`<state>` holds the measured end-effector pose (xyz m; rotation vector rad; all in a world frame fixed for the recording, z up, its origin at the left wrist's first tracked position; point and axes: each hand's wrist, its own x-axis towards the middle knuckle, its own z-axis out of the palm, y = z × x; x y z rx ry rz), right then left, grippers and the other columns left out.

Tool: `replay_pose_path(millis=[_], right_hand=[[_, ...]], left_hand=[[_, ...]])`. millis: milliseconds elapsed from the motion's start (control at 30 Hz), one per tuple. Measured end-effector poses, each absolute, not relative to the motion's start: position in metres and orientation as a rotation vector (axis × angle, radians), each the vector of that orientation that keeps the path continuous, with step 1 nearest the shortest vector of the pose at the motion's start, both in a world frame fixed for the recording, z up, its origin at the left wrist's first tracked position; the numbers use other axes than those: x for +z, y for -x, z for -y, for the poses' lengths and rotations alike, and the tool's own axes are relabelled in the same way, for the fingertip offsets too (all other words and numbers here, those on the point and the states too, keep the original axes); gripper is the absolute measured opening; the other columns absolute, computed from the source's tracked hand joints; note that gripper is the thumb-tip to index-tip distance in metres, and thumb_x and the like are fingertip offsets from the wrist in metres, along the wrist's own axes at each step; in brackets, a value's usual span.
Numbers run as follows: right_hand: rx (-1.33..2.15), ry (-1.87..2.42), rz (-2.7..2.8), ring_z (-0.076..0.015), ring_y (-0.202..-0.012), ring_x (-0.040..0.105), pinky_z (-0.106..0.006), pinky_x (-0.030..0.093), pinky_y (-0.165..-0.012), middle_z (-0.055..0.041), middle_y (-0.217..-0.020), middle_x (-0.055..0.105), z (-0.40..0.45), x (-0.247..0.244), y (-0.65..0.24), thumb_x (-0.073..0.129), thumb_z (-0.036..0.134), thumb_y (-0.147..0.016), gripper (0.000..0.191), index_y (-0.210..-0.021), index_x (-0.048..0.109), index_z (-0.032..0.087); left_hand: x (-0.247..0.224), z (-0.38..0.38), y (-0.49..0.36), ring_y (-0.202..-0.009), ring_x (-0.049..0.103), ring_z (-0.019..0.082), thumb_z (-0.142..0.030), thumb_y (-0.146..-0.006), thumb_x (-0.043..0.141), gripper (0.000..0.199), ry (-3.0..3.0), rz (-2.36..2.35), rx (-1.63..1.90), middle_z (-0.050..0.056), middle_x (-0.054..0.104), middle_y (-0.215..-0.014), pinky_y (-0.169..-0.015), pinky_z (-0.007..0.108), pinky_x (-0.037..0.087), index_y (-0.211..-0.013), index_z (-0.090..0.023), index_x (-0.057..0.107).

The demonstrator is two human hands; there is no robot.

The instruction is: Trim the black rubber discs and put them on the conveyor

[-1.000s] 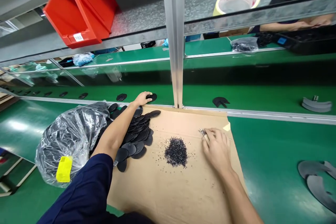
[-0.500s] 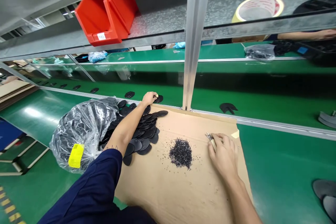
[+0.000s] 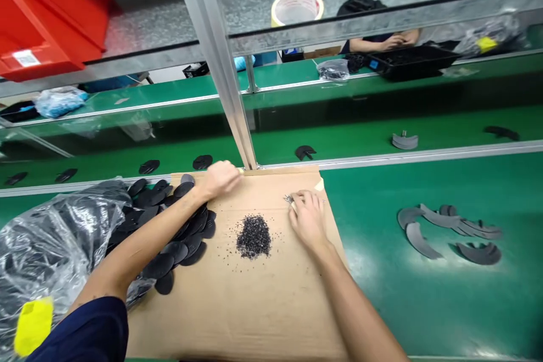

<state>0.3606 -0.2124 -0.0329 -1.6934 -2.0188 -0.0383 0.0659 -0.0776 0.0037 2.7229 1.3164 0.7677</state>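
Over the back edge of the cardboard sheet (image 3: 237,305) is my left hand (image 3: 221,179), fingers curled; anything in it is too small to name. My right hand (image 3: 308,216) rests near the sheet's right edge, closed around a small metal tool (image 3: 289,199) whose tip sticks out to the left. Between the hands, nearer to me, lies a heap of tiny black pieces (image 3: 253,236). Flat black oval parts (image 3: 160,264) are piled beneath and beside my left forearm, spilling from a clear plastic bag (image 3: 63,226) with a yellow label.
A metal post (image 3: 220,56) rises behind the sheet. Black parts (image 3: 202,162) lie spaced along the green belt (image 3: 271,144). Curved grey parts (image 3: 419,240) are on the right. Above are a red bin (image 3: 51,17) and a tape roll (image 3: 297,7). A person's hands (image 3: 396,41) show across the line.
The view has swung right. My left hand has moved from a black part on the belt to the sheet's back edge. My right hand still holds the tool.
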Motion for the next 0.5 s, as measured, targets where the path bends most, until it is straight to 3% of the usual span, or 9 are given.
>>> replay_pose_path(millis=[133, 333, 400, 500], right_hand=[[-0.038, 1.707, 2.015, -0.0296, -0.106, 0.051, -0.042, 0.038, -0.097, -0.0134, -0.111, 0.063, 0.215, -0.033, -0.360, 0.053, 0.014, -0.085, 0.031, -0.112, 0.069, 0.018], [-0.054, 1.725, 2.010, -0.0290, -0.106, 0.051, -0.042, 0.039, -0.097, -0.0128, -0.111, 0.063, 0.219, -0.033, -0.359, 0.054, 0.015, -0.086, 0.024, -0.106, 0.068, 0.019], [-0.057, 1.730, 2.012, -0.0289, -0.107, 0.052, -0.042, 0.040, -0.098, -0.0130, -0.113, 0.064, 0.219, -0.034, -0.359, 0.055, 0.019, -0.090, 0.021, -0.107, 0.068, 0.019], [-0.054, 1.730, 2.016, -0.0286, -0.108, 0.053, -0.042, 0.041, -0.098, -0.0131, -0.113, 0.064, 0.218, -0.035, -0.360, 0.055, 0.027, -0.095, 0.018, -0.107, 0.067, 0.019]], left_hand=[[0.000, 0.091, -0.152, -0.084, 0.058, 0.021, -0.029, -0.103, 0.046, 0.028, -2.881, -0.882, 0.486, 0.009, 0.068, -0.084, -0.080, 0.034, 0.043, -0.089, -0.018, 0.067], [0.012, 0.040, -0.264, -0.109, 0.061, 0.024, -0.012, -0.102, 0.036, 0.041, -2.774, -0.987, 0.448, 0.010, 0.070, -0.128, -0.092, 0.035, 0.047, -0.126, -0.020, 0.067], [0.012, 0.024, -0.287, -0.111, 0.061, 0.024, -0.008, -0.098, 0.040, 0.042, -2.734, -1.020, 0.414, 0.008, 0.071, -0.129, -0.096, 0.036, 0.047, -0.125, -0.022, 0.069], [0.011, 0.010, -0.304, -0.103, 0.063, 0.025, -0.004, -0.089, 0.051, 0.032, -2.683, -1.079, 0.364, 0.009, 0.075, -0.108, -0.095, 0.038, 0.048, -0.104, -0.019, 0.075]])
